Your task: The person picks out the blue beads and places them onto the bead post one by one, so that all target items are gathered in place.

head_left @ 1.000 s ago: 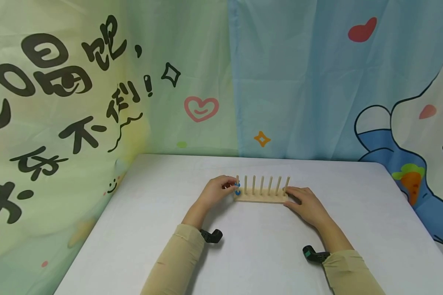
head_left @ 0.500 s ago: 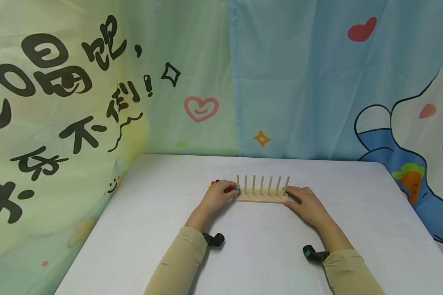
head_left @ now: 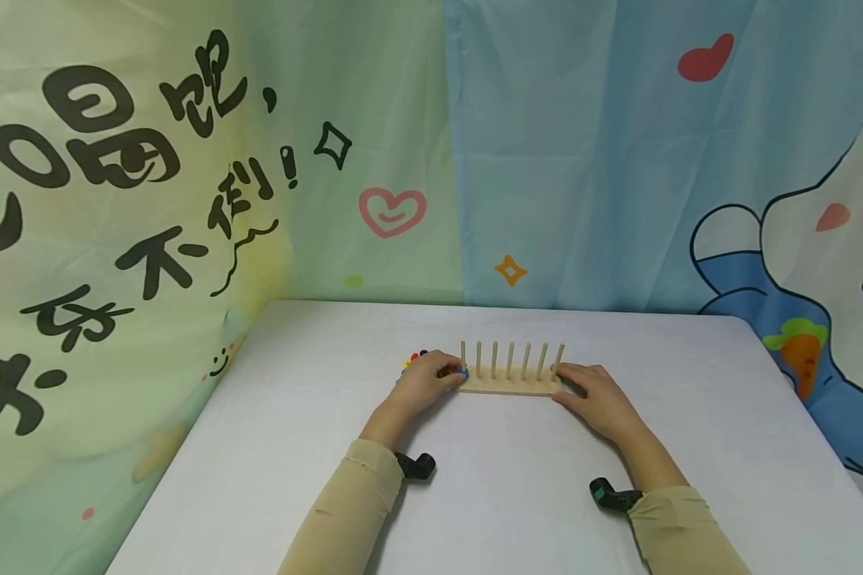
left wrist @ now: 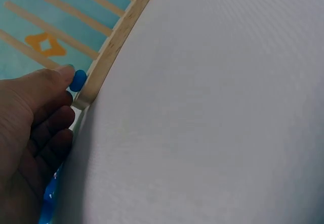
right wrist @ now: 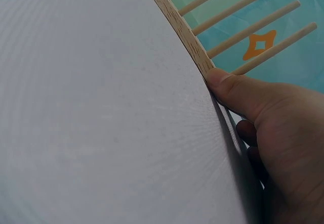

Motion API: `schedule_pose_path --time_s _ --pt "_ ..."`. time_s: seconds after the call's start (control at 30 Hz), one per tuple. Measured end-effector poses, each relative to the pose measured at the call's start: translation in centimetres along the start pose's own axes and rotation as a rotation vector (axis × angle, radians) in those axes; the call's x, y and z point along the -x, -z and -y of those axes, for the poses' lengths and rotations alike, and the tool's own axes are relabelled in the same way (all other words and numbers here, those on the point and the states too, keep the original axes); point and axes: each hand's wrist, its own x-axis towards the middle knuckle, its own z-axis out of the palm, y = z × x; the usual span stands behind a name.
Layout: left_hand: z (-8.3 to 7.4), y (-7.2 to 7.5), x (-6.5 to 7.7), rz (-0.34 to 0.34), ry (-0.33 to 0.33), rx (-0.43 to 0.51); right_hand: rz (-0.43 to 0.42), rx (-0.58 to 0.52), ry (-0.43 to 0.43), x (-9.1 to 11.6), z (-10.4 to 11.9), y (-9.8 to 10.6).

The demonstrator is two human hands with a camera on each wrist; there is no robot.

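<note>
A wooden peg board (head_left: 511,386) with a row of several upright pegs lies flat on the table. At its left end, my left hand (head_left: 426,378) pinches low on the outermost peg, around a blue bead (head_left: 464,373). In the left wrist view the blue bead (left wrist: 78,81) shows between the thumb tip and the board's base; whatever lies under the fingers is hidden. My right hand (head_left: 598,396) grips the board's right end. Its thumb (right wrist: 220,78) presses the front edge in the right wrist view, with the other fingers mostly hidden behind.
Red, yellow and black beads (head_left: 414,357) peek out behind my left hand. Something bright blue (left wrist: 48,201) lies below that hand in its wrist view. White cloth covers the table (head_left: 518,487); a printed curtain (head_left: 582,160) hangs behind it.
My left hand has moved down the leftmost peg, bringing the upper blue bead toward the base. Colored beads behind that hand have come into view. My right hand stays put.
</note>
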Motion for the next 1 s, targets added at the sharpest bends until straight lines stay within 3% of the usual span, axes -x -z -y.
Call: schedule_pose_path --time_s 0.27,0.5,0.7,1.0 --pt "-0.1 0.5 0.2 -0.008 -0.031 -0.023 -0.001 0.007 0.008 0.0 -0.1 0.1" --pt "0.1 1.7 1.5 -0.141 -0.045 -0.024 -0.005 0.003 0.003 0.0 -0.1 -0.1" --pt "1.9 3.1 2.9 -0.208 0.013 -0.003 -0.018 -0.006 0.012 0.0 0.1 -0.2" --pt "5.0 4.8 5.2 -0.175 0.071 -0.046 -0.011 0.002 0.001 0.1 0.1 0.1"
